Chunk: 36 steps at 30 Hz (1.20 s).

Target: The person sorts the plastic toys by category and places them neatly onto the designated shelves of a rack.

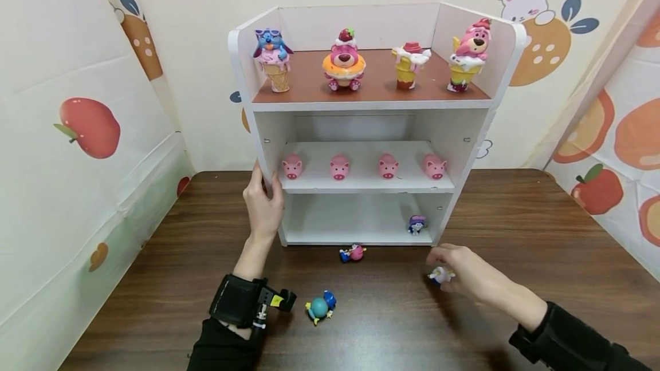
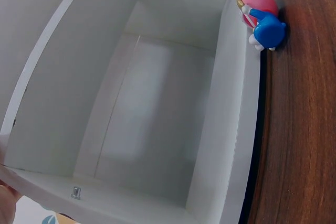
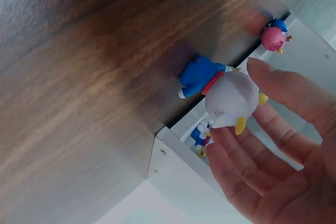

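My left hand (image 1: pixel 264 206) holds the left side panel of a white toy shelf (image 1: pixel 368 106), thumb on the inner side and fingers outside. Only a bit of that hand shows at the lower left corner of the left wrist view. With thumb and fingers round its white head, my right hand (image 1: pixel 466 273) pinches a small figurine (image 3: pixel 231 98) with a blue body and red collar, low over the table in front of the shelf's right corner. A purple-hatted figurine (image 1: pixel 416 224) stands at the right of the bottom tier. A pink-and-blue figurine (image 1: pixel 353 253) lies before the shelf's front edge.
A teal-and-blue figurine (image 1: pixel 320 307) lies on the brown wooden table (image 1: pixel 381 325), nearer to me. Several pink pig heads, such as this pig (image 1: pixel 340 167), line the middle tier. Ice-cream figurines, among them a donut bear (image 1: pixel 344 64), stand on top. Fruit-printed sheets (image 1: pixel 67 199) enclose the sides.
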### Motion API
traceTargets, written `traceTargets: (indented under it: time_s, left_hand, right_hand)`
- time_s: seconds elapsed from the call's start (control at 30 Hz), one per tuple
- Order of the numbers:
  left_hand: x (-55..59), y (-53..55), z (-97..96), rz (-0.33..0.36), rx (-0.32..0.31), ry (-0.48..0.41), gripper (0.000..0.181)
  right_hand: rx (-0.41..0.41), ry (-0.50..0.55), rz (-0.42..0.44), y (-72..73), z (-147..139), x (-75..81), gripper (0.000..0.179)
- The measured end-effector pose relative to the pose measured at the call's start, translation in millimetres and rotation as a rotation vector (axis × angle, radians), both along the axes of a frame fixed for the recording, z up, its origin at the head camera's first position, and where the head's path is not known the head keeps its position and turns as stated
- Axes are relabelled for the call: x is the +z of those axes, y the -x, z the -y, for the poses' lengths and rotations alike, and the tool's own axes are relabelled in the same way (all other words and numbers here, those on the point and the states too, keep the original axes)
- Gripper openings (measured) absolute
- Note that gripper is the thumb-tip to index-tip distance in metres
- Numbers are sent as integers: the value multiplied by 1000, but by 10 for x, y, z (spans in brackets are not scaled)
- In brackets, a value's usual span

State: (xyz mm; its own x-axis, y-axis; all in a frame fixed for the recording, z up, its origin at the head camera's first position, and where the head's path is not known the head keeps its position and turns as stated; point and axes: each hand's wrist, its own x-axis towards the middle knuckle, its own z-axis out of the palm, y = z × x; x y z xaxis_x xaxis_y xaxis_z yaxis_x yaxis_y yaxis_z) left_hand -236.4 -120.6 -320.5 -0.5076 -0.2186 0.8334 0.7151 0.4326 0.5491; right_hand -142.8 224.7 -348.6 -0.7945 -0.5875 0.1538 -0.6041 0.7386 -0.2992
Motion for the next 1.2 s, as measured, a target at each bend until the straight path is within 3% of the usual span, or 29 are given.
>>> traceTargets:
  time_s: [0.33, 0.83, 0.97, 1.1, 1.2]
  left_hand:
    - [-14, -5, 18, -5, -15, 8, 41]
    - [-18, 2, 22, -17, 6, 40, 42]
    - [-20, 3, 23, -21, 4, 35, 42]
    - [-18, 4, 21, -23, 3, 23, 41]
    - [-18, 7, 20, -22, 0, 21, 41]
  right_hand:
    - [23, -1, 0, -15, -31, 5, 34]
    - [-114, 52, 7, -26, -35, -57, 25]
    - [-152, 44, 32, -42, -22, -49, 29]
    - [-195, -15, 66, -60, -17, 5, 45]
    - [-180, -64, 56, -67, -37, 67, 53]
